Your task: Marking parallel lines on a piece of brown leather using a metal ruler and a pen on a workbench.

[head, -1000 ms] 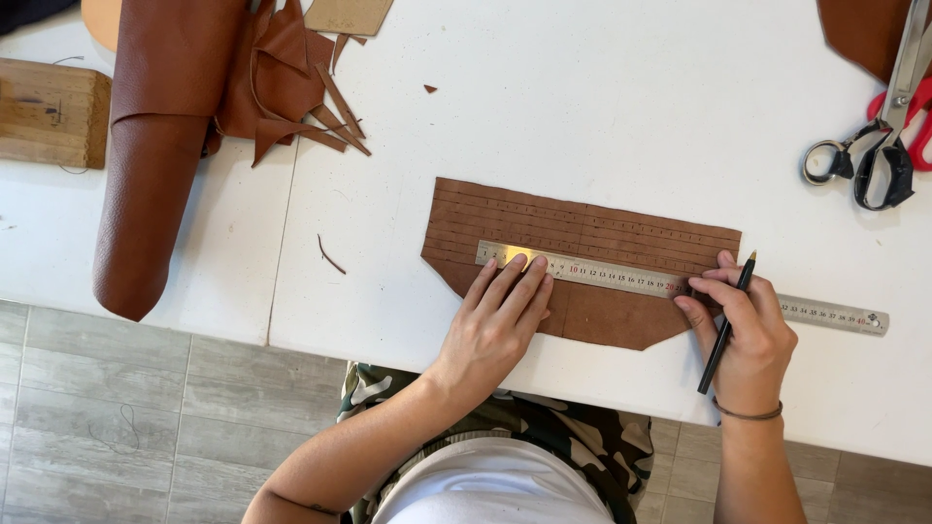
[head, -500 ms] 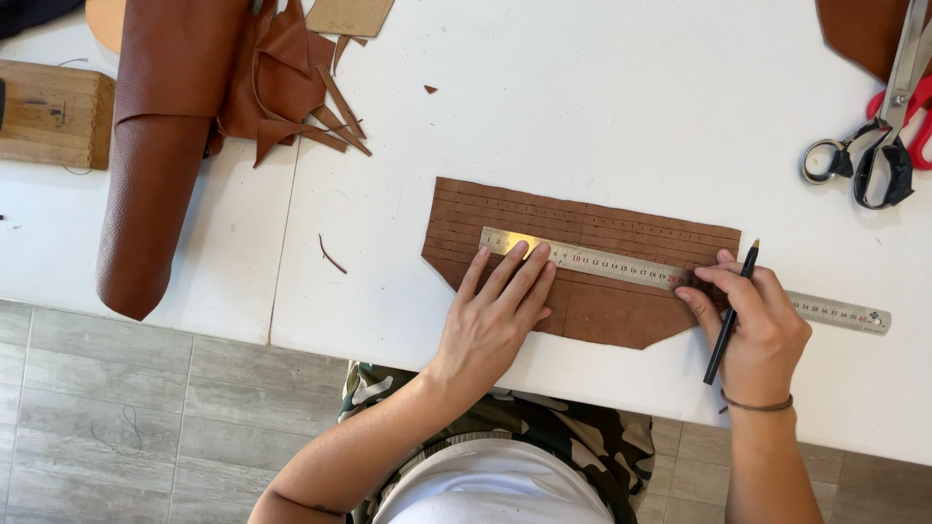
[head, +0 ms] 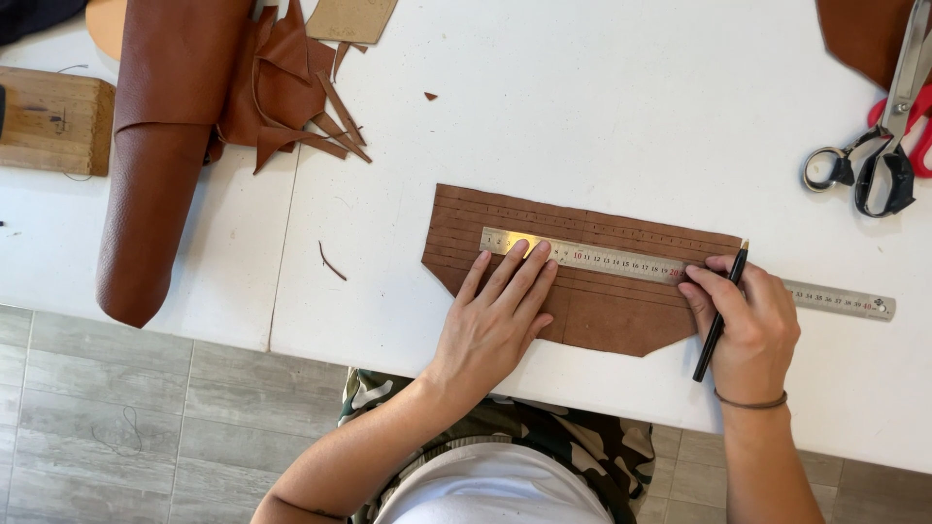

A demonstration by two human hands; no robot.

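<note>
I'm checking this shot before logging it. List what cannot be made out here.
All in the head view:
- Pen: its middle is wrapped by the right hand; whether the tip touches the leather piece is too small to tell.
- Steel ruler: the left hand fingers cover part of its near-left stretch.
- Scissors: blades cut off by the top edge.
- Leather roll: upper end cut off by the top edge.

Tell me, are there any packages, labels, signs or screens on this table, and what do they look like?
No packages, signs or screens show.
Steel ruler: the only printed thing, a long silver strip with dark and red markings, lying across the brown leather piece, pressed by the left hand.
Wooden block: far left, tan, with a small dark mark on top, too small to make out.
</note>
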